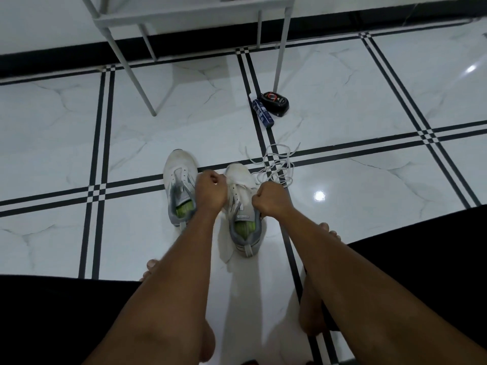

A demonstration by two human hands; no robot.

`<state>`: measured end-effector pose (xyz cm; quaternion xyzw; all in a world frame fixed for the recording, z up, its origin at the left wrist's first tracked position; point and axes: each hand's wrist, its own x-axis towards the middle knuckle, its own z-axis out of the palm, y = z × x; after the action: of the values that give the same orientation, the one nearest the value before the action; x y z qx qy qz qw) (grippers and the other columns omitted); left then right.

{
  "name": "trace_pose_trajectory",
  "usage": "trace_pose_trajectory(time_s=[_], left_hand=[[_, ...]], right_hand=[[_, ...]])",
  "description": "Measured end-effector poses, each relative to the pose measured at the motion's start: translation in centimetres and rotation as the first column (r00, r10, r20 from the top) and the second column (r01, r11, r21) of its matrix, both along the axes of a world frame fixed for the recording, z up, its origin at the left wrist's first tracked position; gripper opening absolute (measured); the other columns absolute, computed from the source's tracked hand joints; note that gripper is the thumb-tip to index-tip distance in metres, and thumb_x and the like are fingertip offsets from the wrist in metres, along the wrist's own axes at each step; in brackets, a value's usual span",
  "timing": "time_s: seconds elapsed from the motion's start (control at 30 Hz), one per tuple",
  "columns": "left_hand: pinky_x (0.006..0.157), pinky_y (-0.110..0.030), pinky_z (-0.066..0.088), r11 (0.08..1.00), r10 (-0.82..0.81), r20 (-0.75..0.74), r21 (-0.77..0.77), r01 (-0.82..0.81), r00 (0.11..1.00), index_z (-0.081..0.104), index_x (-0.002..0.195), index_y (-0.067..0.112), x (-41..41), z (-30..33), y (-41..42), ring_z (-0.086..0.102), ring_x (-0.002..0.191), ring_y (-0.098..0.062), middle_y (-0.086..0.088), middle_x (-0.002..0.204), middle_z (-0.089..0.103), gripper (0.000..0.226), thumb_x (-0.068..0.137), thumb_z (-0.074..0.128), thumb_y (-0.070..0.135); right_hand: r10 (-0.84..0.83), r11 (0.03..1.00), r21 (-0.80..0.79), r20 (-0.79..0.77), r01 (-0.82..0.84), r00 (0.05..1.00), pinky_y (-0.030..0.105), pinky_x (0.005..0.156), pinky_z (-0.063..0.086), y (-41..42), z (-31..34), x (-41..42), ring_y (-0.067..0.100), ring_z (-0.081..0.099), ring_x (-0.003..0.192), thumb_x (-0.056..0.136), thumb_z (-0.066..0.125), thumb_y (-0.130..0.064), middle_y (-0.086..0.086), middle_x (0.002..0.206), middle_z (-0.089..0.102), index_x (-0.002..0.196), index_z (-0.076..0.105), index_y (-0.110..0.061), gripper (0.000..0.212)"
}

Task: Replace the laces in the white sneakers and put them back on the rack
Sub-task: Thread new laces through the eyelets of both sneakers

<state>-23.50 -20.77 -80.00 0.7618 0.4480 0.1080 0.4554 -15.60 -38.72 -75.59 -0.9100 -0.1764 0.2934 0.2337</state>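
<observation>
- The left sneaker (180, 185) stands on the tiled floor (369, 206), toe pointing away from the person, heel nearest; it shows bare eyelets and no lace that I can make out.
- The left hand (210, 189) is curled closed over the gap between the two shoes, at the near edge of the right sneaker's lacing; it seems to pinch a lace end, though the lace itself is too thin to confirm.
- The right sneaker (243, 206) lies parallel to its mate, long axis running away from the person, between the two hands.
- The right hand (268, 200) is fisted just right of that shoe's tongue, likely pulling the other end.
- The loose laces (276, 164) lie tangled beyond the right shoe's toe, nearer the right hand.
- The rack (184, 19) stands well beyond both shoes, up and left.
</observation>
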Motion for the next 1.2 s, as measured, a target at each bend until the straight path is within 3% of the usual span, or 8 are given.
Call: trace_pose_trajectory(time_s=[0.13,0.2,0.27,0.47,0.63,0.73,0.87,1.2], left_hand=[[0.064,-0.034,0.058,0.944,0.328,0.129,-0.020,-0.329,0.936,0.062,0.082,0.022,0.4,4.9,1.9,0.066,0.068,-0.017,0.000,0.085,0.069,0.028,0.085,0.048,0.046],[0.066,-0.026,0.049,0.989,0.147,0.101,0.005,-0.148,0.984,0.065,0.087,0.017,1.3,7.7,0.8,0.059,0.071,-0.005,0.007,0.084,0.067,0.017,0.090,0.056,0.031],[0.074,-0.033,0.058,0.990,-0.038,0.132,-0.127,0.055,0.991,0.071,0.082,0.016,2.4,9.3,0.2,0.062,0.073,-0.011,0.009,0.076,0.067,0.011,0.085,0.063,0.023],[0.068,-0.038,0.058,0.919,-0.130,0.159,-0.352,0.179,0.979,0.074,0.084,0.013,4.2,10.6,0.4,0.067,0.078,-0.022,-0.002,0.086,0.074,0.011,0.085,0.070,0.024],[0.071,-0.039,0.061,0.952,-0.303,-0.240,-0.032,0.304,0.922,0.067,0.078,0.011,2.6,5.9,-0.1,0.072,0.075,-0.026,-0.006,0.077,0.072,0.028,0.091,0.065,0.036],[0.070,-0.032,0.050,0.910,-0.397,-0.329,-0.018,0.414,0.857,0.068,0.082,0.015,0.9,3.7,-1.6,0.068,0.084,-0.024,-0.002,0.082,0.071,0.028,0.083,0.074,0.043],[0.087,-0.037,0.058,0.960,-0.272,-0.240,-0.134,0.246,0.932,0.070,0.094,0.019,-0.1,2.6,-1.1,0.069,0.090,-0.023,-0.003,0.093,0.075,0.023,0.079,0.076,0.036],[0.061,-0.027,0.048,0.913,-0.128,-0.077,-0.399,0.087,0.989,0.076,0.109,0.011,-1.7,1.8,-0.2,0.055,0.054,-0.014,-0.004,0.069,0.068,0.023,0.088,0.066,0.007]], right_hand=[[-0.035,0.999,-0.026,-0.036,0.034,0.999,0.035,0.073,0.060,0.4,1.2,-0.2,0.030,0.075,0.085,0.080,0.067,-0.019,0.010,0.082,0.071,0.080,0.063,-0.007,0.013],[0.009,0.998,-0.058,0.063,-0.005,0.998,0.043,0.095,0.055,1.2,1.9,0.2,0.033,0.062,0.120,0.085,0.073,-0.032,0.013,0.124,0.062,0.123,0.060,-0.007,0.047],[0.048,0.988,0.143,0.085,-0.060,0.995,0.046,0.113,0.045,2.4,2.7,1.0,0.030,0.048,0.138,0.093,0.071,-0.036,0.011,0.149,0.051,0.148,0.049,-0.012,0.065],[-0.114,0.862,0.496,-0.012,0.105,0.993,0.025,0.075,0.052,4.5,3.9,3.1,0.003,0.070,0.082,0.104,0.068,-0.029,-0.009,0.090,0.078,0.101,0.078,-0.017,0.016],[-0.292,0.799,0.513,-0.125,0.314,0.948,0.031,0.073,0.058,3.0,1.6,3.1,0.006,0.075,0.077,0.100,0.071,-0.025,-0.005,0.081,0.079,0.107,0.070,-0.014,0.013],[-0.248,0.860,0.453,-0.032,0.235,0.968,0.027,0.076,0.057,2.5,0.8,2.9,0.004,0.072,0.076,0.099,0.072,-0.022,-0.006,0.083,0.078,0.102,0.071,-0.014,0.009],[-0.030,0.954,0.301,0.130,-0.011,0.991,0.034,0.086,0.057,2.8,-0.3,2.1,0.016,0.072,0.089,0.096,0.069,-0.014,-0.001,0.093,0.079,0.095,0.080,-0.016,0.012],[0.278,0.957,-0.005,0.310,-0.291,0.909,0.037,0.078,0.053,4.4,-2.3,-0.1,0.031,0.067,0.095,0.097,0.060,-0.022,0.009,0.101,0.068,0.098,0.079,-0.016,0.020]])
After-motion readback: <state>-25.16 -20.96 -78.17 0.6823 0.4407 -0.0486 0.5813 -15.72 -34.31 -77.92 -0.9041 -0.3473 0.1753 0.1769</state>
